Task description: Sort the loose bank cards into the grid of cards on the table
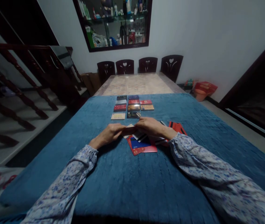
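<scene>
My left hand (112,132) and my right hand (149,126) meet above a loose pile of cards. Between their fingertips is a small pale and brown card (129,129), its edges partly covered by the fingers. Below the hands, a blue card (140,143) lies over red cards (135,151). White cards with dark stripes show partly under my right hand. Beyond the hands, cards lie laid out in columns, among them a cream card (118,116), a black card (133,115), a gold card (133,107) and a red one (120,108).
A blue cloth (95,180) covers the near part of the long table, with a bare marble-look top (137,81) beyond. Several dark chairs (148,64) line the far end. A wooden stair railing (17,77) stands at left; a red bag (205,87) lies on the floor at right.
</scene>
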{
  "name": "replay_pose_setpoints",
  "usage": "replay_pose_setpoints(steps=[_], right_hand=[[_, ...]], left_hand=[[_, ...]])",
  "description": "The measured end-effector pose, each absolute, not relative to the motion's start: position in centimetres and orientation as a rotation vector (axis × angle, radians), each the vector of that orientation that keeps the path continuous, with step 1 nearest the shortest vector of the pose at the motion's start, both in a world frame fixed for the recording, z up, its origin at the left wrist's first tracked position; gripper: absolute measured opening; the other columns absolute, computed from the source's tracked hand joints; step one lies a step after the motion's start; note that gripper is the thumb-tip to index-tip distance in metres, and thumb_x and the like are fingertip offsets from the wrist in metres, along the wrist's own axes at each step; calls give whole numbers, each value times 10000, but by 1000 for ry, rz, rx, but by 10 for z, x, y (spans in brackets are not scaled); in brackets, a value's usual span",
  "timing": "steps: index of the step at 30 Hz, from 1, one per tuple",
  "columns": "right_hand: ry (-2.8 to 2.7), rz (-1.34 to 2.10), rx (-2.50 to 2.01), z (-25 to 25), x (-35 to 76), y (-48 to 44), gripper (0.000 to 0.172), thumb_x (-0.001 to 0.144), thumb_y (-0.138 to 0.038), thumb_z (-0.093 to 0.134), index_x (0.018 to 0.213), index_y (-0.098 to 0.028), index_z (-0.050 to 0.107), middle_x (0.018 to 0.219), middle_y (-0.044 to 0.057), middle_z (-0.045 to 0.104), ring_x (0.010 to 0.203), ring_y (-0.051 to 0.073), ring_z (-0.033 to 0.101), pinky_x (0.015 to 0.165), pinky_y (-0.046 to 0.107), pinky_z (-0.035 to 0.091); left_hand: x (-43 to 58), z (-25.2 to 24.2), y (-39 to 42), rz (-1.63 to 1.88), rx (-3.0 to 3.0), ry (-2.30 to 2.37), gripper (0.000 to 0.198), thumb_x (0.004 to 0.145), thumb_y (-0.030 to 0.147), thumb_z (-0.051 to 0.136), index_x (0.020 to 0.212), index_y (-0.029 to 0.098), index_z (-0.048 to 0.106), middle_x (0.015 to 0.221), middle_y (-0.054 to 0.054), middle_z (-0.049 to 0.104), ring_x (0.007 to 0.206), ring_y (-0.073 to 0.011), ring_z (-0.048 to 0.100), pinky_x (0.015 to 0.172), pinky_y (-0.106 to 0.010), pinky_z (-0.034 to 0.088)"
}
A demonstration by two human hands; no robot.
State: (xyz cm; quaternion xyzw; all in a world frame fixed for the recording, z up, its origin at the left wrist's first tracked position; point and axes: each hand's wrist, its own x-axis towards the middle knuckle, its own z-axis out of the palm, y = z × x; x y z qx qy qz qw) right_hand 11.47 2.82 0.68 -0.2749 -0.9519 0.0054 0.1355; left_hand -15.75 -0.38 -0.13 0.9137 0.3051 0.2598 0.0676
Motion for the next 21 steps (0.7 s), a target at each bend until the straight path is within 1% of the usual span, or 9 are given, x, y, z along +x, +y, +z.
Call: replay_pose_setpoints(steps=[2, 6, 10, 13, 15, 17, 21], right_hand=[[-2735, 12, -839, 5, 114, 28, 277, 1011, -185, 482, 1094, -179, 746, 979, 114, 717, 875, 187, 604, 716, 284, 423], [-2709, 30, -865, 2, 113, 28, 306, 994, -160, 468, 1153, -182, 729, 1003, 116, 722, 895, 200, 597, 751, 305, 429], [-2674, 38, -902, -5, 110, 29, 326, 961, -142, 514, 1235, -193, 683, 1011, 103, 715, 916, 204, 581, 759, 307, 421], [-2633, 7, -957, -12, 109, 32, 354, 939, -129, 560, 1275, -198, 647, 1015, 94, 696, 908, 194, 578, 762, 297, 416], [-2611, -8, -980, -16, 108, 33, 373, 935, -137, 576, 1300, -201, 623, 1028, 97, 684, 893, 190, 585, 762, 293, 419], [-2593, -14, -998, -19, 108, 34, 395, 936, -146, 580, 1327, -202, 598, 1039, 103, 678, 880, 190, 593, 762, 294, 423], [-2581, -22, -1037, -20, 108, 32, 389, 947, -159, 570, 1333, -203, 581, 1047, 115, 687, 870, 200, 601, 752, 297, 420]], left_hand=[[-158, -5, -2, 817, 2763, 938, 290, 969, 159, 519, 1183, 168, 715, 951, -73, 757, 816, -158, 700, 745, -266, 560], [-160, -11, 1, 849, 2771, 962, 311, 953, 128, 529, 1212, 168, 696, 958, -75, 752, 830, -162, 698, 752, -289, 576], [-160, -19, 6, 914, 2759, 970, 336, 940, 109, 533, 1238, 164, 681, 992, -83, 759, 851, -169, 713, 782, -310, 596], [-159, -23, 8, 962, 2730, 969, 377, 935, 116, 549, 1293, 172, 650, 1102, -99, 761, 961, -190, 732, 868, -344, 607], [-157, -24, 7, 980, 2706, 985, 401, 936, 122, 549, 1326, 171, 627, 1201, -114, 744, 1063, -210, 725, 940, -377, 599], [-155, -23, 6, 987, 2679, 1018, 406, 935, 118, 543, 1332, 160, 616, 1255, -125, 727, 1123, -221, 711, 980, -393, 590], [-150, -19, 2, 968, 2626, 1042, 342, 939, 104, 527, 1259, 145, 640, 1184, -116, 748, 1065, -207, 724, 942, -357, 602]])
